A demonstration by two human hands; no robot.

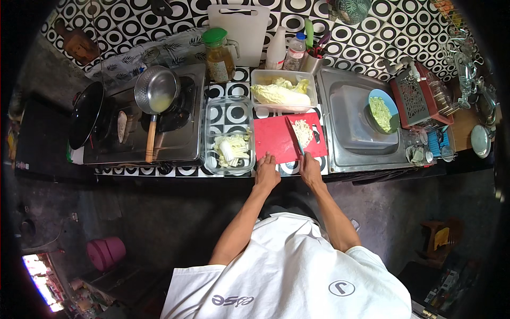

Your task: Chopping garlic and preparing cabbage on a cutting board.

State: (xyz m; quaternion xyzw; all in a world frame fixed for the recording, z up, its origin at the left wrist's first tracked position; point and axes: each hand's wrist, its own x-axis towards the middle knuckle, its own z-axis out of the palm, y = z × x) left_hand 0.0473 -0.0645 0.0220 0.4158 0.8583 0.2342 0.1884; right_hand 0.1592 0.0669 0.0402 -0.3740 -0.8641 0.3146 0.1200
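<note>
My right hand (pixel 310 169) grips the light-blue handle of a kitchen knife (pixel 295 133). Its blade lies along the left side of a heap of finely chopped pale food (pixel 303 133) on a red cutting board (pixel 275 135). At the board's near left edge is my left hand (pixel 267 172), with its fingers over the rim; the thumb is hard to make out. Left of the board, a clear rectangular container (pixel 208 131) holds cut cabbage pieces (pixel 232 149). Behind the board, a plastic tub (pixel 283 107) contains leafy cabbage (pixel 281 93).
A steel saucepan (pixel 153 85) with a wooden handle stands on the gas stove (pixel 179 147) at left. In the sink (pixel 334 159) at right, a blue bowl (pixel 392 103) of shredded greens rests on a translucent lidded box (pixel 358 115). A green-lidded jug (pixel 219 60) and bottles (pixel 295 52) line the back.
</note>
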